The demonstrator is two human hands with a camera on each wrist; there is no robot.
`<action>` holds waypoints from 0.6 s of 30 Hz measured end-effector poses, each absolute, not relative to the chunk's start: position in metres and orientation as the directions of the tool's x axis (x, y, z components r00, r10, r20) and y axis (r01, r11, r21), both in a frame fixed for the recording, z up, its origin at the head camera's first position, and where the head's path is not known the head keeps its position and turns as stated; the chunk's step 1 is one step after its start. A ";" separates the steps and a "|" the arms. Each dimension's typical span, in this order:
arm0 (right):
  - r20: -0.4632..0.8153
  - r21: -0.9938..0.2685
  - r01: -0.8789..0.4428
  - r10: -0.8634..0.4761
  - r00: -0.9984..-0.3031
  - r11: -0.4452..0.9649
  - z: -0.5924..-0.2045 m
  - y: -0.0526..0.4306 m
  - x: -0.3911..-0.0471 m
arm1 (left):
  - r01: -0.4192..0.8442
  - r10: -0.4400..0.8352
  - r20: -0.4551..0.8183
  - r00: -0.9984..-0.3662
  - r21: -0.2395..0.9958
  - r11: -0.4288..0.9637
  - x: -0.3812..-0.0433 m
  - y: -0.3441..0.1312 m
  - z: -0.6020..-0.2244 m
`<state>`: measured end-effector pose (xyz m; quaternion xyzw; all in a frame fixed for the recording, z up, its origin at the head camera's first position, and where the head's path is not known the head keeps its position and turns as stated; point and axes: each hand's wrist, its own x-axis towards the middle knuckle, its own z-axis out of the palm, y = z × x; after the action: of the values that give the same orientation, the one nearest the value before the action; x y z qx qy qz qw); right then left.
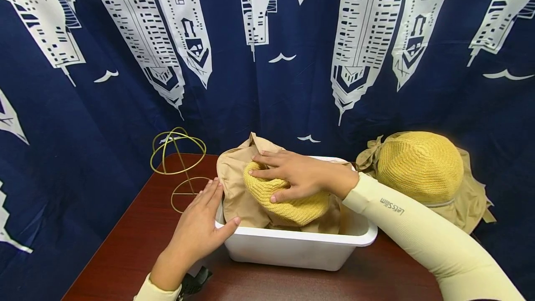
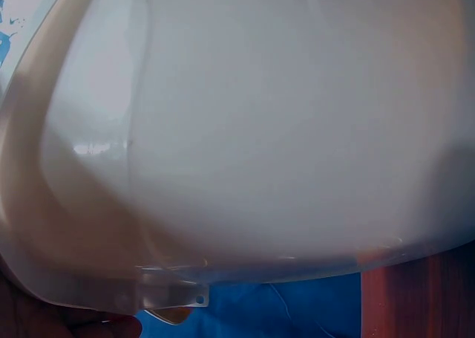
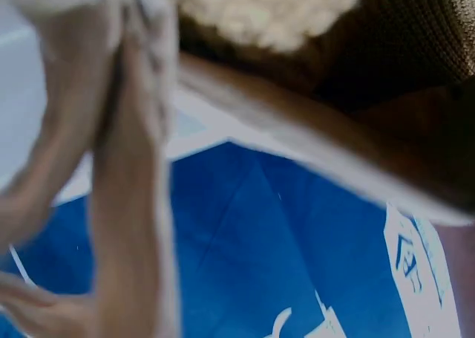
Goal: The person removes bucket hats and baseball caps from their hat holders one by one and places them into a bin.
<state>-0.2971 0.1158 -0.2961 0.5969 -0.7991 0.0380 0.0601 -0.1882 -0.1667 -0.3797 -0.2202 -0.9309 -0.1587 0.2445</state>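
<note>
A yellow knit hat [image 1: 288, 201] with beige cloth [image 1: 242, 189] around it lies in a white plastic tub [image 1: 292, 250]. My right hand [image 1: 298, 175] rests on the hat, fingers spread and mostly straight. At the tub's left rim, my left hand [image 1: 200, 219] touches the edge and the cloth with straight fingers, its thumb held apart. The tub's smooth wall [image 2: 282, 130] fills most of the left wrist view. In the right wrist view, blurred pale cloth folds [image 3: 126, 167] hang near the tub's rim; the hand cannot be made out there.
A second yellow hat [image 1: 420, 166] with a beige brim and tie sits to the right of the tub. A gold wire stand [image 1: 179, 152] rises at the left of the dark red table [image 1: 138, 231]. Behind hangs a navy curtain [image 1: 267, 96] with white building prints.
</note>
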 end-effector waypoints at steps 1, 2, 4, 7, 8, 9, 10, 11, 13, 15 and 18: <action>0.123 0.016 -0.957 -0.950 -0.286 0.290 -0.299 0.113 -0.299 | 0.486 0.332 0.523 -0.785 0.189 0.853 -0.188 -0.167 -0.379; 0.104 0.023 -0.955 -0.951 -0.291 0.294 -0.301 0.110 -0.300 | 0.486 0.333 0.520 -0.787 0.190 0.853 -0.188 -0.167 -0.379; 0.070 0.034 -0.955 -0.954 -0.291 0.294 -0.307 0.105 -0.302 | 0.487 0.336 0.514 -0.790 0.192 0.852 -0.188 -0.167 -0.379; 0.020 0.042 -0.955 -0.956 -0.292 0.292 -0.315 0.099 -0.302 | 0.486 0.336 0.508 -0.793 0.194 0.852 -0.187 -0.166 -0.378; 0.000 0.042 -0.954 -0.955 -0.296 0.295 -0.318 0.098 -0.302 | 0.487 0.337 0.509 -0.792 0.195 0.851 -0.186 -0.166 -0.378; -0.019 0.035 -0.953 -0.953 -0.302 0.301 -0.319 0.097 -0.302 | 0.486 0.336 0.509 -0.792 0.195 0.852 -0.186 -0.166 -0.378; -0.038 0.025 -0.951 -0.950 -0.309 0.308 -0.321 0.096 -0.302 | 0.485 0.335 0.510 -0.792 0.194 0.853 -0.186 -0.166 -0.378; -0.056 0.016 -0.948 -0.946 -0.319 0.319 -0.323 0.095 -0.302 | 0.485 0.334 0.511 -0.792 0.193 0.853 -0.186 -0.167 -0.377; -0.101 -0.005 -0.938 -0.933 -0.345 0.347 -0.325 0.094 -0.302 | 0.484 0.333 0.512 -0.792 0.193 0.854 -0.186 -0.167 -0.376; -0.150 -0.033 -0.924 -0.916 -0.371 0.380 -0.327 0.094 -0.301 | 0.484 0.333 0.510 -0.793 0.195 0.853 -0.187 -0.167 -0.376; -0.218 -0.084 -0.901 -0.890 -0.401 0.427 -0.332 0.093 -0.300 | 0.480 0.329 0.507 -0.797 0.200 0.854 -0.187 -0.167 -0.377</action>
<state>-0.2998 0.0933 -0.3318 0.5349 -0.8367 -0.0235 -0.1150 -0.1869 -0.1668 -0.3768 -0.2163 -0.9341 -0.1614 0.2339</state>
